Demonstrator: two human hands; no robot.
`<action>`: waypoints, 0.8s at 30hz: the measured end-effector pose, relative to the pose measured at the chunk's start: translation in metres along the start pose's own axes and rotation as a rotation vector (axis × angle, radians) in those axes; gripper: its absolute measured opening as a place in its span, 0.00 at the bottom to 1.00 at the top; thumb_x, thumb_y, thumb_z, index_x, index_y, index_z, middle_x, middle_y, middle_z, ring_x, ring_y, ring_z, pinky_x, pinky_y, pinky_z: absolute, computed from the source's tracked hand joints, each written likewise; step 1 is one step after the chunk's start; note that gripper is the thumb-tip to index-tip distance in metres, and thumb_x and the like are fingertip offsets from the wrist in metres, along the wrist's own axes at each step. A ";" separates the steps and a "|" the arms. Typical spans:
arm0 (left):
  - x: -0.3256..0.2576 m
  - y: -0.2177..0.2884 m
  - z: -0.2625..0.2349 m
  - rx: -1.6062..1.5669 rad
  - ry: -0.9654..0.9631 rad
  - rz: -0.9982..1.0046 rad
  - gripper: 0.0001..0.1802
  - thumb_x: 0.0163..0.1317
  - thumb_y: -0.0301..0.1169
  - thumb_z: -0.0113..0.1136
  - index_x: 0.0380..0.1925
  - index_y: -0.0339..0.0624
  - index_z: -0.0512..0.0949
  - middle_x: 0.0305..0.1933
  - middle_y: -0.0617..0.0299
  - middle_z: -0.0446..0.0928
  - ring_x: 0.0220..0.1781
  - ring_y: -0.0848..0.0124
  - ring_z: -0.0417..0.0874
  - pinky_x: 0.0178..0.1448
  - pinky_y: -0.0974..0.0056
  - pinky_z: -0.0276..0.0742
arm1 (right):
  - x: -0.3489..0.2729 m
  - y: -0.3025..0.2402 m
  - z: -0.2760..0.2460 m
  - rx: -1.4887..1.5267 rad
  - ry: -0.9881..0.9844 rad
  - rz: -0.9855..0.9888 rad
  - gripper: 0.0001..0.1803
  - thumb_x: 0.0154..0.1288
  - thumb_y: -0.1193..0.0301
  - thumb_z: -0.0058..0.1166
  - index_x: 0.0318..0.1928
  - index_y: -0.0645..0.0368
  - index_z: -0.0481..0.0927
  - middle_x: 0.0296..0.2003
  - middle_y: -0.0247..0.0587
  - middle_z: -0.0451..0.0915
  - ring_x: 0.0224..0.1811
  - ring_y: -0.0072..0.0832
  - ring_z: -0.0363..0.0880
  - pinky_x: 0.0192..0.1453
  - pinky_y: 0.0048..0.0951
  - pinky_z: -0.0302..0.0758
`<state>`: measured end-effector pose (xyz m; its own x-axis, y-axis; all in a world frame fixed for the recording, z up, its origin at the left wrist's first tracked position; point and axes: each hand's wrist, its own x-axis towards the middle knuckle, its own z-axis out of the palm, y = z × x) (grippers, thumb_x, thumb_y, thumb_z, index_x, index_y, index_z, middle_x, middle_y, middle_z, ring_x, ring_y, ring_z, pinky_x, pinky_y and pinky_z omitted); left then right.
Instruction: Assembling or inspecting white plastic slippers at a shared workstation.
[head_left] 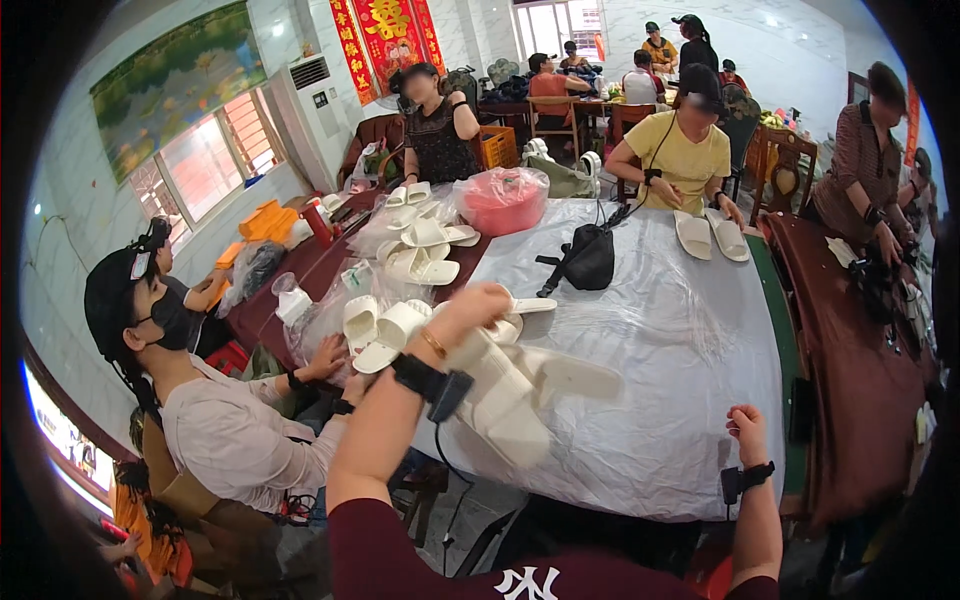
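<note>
Two blurry, cream, rubbery-looking slippers [500, 410] with wide straps are just beside my left hand [478, 308], on the side nearer my tummy. My left fingers bend, but I can't tell if they pinch anything. The fingers of my right hand [746, 424] curl in together, with nothing that I can see in them. They are well apart from the slippers, maybe to be out of the way.

To the right of my left fingers, a shiny, pale plastic sheet [660, 330] covers the table, I think to keep things clean. Left of those fingers, more cream strappy slippers [398, 322] lie by crinkly, clear plastic bags [330, 312], probably to be easy to reach. Past my left fingers, a soft black cloth bag [587, 258] lies on the sheet, perhaps away from the pile so nothing gets mixed up.
</note>
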<state>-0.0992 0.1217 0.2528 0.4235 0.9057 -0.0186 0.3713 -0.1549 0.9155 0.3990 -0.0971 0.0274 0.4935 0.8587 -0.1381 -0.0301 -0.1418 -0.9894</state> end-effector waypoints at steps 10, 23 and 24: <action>0.057 -0.038 -0.095 0.476 0.841 0.331 0.17 0.54 0.35 0.61 0.39 0.33 0.79 0.40 0.50 0.80 0.41 0.64 0.82 0.45 0.63 0.77 | -0.003 0.028 -0.006 0.089 0.047 -0.059 0.04 0.62 0.74 0.50 0.33 0.59 0.78 0.29 0.31 0.78 0.25 0.16 0.72 0.30 0.18 0.68; -0.134 0.185 0.090 0.621 -0.117 1.013 0.15 0.54 0.31 0.64 0.42 0.42 0.78 0.46 0.57 0.77 0.48 0.61 0.78 0.55 0.56 0.71 | -0.017 0.022 -0.003 0.089 0.117 -0.042 0.04 0.63 0.74 0.50 0.34 0.61 0.78 0.29 0.31 0.78 0.28 0.16 0.74 0.32 0.17 0.70; -0.147 0.191 0.093 0.646 -0.116 1.116 0.15 0.53 0.29 0.63 0.42 0.41 0.77 0.45 0.55 0.77 0.47 0.60 0.77 0.55 0.55 0.70 | -0.016 0.025 -0.006 0.118 0.109 -0.039 0.04 0.62 0.74 0.51 0.34 0.61 0.78 0.29 0.31 0.78 0.28 0.17 0.74 0.32 0.18 0.70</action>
<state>-0.0138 -0.0774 0.3930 0.8179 0.1302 0.5604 0.0885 -0.9909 0.1010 0.3952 -0.1173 0.0055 0.5874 0.8031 -0.0999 -0.1074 -0.0450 -0.9932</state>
